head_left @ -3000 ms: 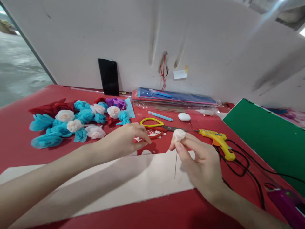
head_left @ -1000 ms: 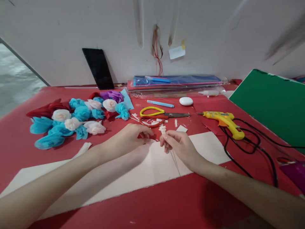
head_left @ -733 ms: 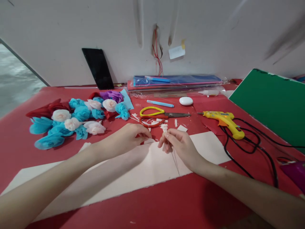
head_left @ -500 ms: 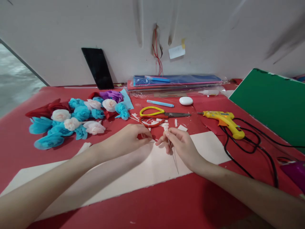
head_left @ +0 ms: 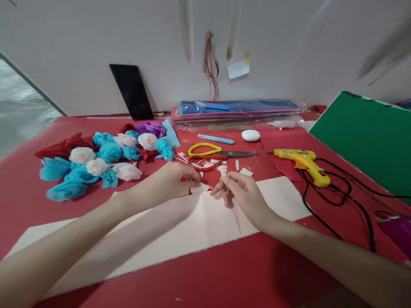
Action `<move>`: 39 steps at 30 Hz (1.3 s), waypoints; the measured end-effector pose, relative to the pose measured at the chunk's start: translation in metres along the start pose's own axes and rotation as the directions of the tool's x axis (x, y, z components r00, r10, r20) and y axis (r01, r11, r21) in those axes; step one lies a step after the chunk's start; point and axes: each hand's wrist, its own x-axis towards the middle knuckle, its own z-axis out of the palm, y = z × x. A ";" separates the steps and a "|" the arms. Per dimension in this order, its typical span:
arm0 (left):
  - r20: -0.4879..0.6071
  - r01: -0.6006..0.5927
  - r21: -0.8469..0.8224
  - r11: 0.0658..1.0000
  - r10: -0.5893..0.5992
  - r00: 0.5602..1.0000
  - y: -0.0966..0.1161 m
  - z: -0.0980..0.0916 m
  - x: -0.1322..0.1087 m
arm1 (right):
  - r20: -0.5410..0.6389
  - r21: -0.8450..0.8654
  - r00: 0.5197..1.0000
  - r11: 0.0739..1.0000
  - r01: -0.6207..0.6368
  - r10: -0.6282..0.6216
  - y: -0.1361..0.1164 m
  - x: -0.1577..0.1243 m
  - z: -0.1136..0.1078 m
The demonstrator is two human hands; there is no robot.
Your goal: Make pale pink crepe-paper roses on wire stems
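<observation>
My right hand [head_left: 245, 194] pinches a small white crepe-paper bud [head_left: 222, 170] on thin wire stems [head_left: 236, 211], whose ends point down toward me. My left hand [head_left: 175, 182] has its thumb and fingers closed on the edge of a small pale paper piece [head_left: 199, 188] at the far side of a long cream crepe-paper sheet [head_left: 154, 244]. The sheet lies under both forearms. Just beyond the hands rest scissors [head_left: 237, 154] with one yellow and one red handle, among white paper scraps [head_left: 246, 172].
Blue, white, red and purple paper flowers [head_left: 109, 152] are heaped at left. A yellow glue gun [head_left: 293, 160] with a black cord lies right, near a green board [head_left: 369, 145]. Behind are a blue pen [head_left: 215, 139], a white oval object [head_left: 251, 135], wrapped sheets [head_left: 240, 107] and a dark tablet [head_left: 131, 92].
My left hand has moved slightly left, and more of the small paper piece shows by its fingertips. My right hand keeps its hold on the bud in nearly the same place.
</observation>
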 end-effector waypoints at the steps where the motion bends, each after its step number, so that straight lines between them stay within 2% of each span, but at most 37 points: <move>1: -0.006 0.012 -0.016 1.000 -0.012 1.000 0.001 -0.001 -0.001 | -0.001 0.003 1.000 1.000 -0.001 0.001 0.000 0.000 0.000; 5: -0.064 0.053 -0.134 0.990 -0.062 0.996 0.010 -0.009 -0.008 | -0.004 0.020 1.000 1.000 -0.012 0.012 -0.001 -0.001 0.000; 10: -0.123 0.035 -0.335 0.941 -0.080 0.989 0.025 -0.023 -0.020 | -0.038 0.054 0.999 0.999 -0.007 0.009 -0.007 0.002 -0.001; 17: -0.173 -0.028 -0.440 0.898 -0.054 0.983 0.025 -0.029 -0.021 | -0.113 0.001 0.984 0.990 0.142 -0.141 -0.038 -0.006 0.000; 21: -0.205 -0.085 -0.439 0.895 -0.008 0.979 0.026 -0.024 -0.022 | -0.088 -0.066 0.984 0.987 0.147 -0.153 -0.049 -0.013 0.006; 26: -0.237 -0.159 -0.392 0.906 0.067 0.969 0.032 -0.015 -0.023 | -0.095 -0.120 0.989 0.988 0.101 -0.113 -0.044 -0.014 0.008; 30: -0.230 -0.160 -0.334 0.929 0.084 0.970 0.032 -0.013 -0.021 | -0.145 -0.139 0.986 0.989 0.057 -0.077 -0.035 -0.008 0.005; 36: -0.169 -0.123 -0.250 0.961 0.082 0.982 0.027 -0.013 -0.016 | -0.123 -0.105 0.992 0.994 0.018 -0.031 -0.034 -0.007 0.006; 39: -0.163 -0.124 -0.179 0.976 0.095 0.982 0.026 -0.013 -0.017 | -0.149 -0.100 0.989 0.995 -0.014 -0.002 -0.029 -0.007 0.005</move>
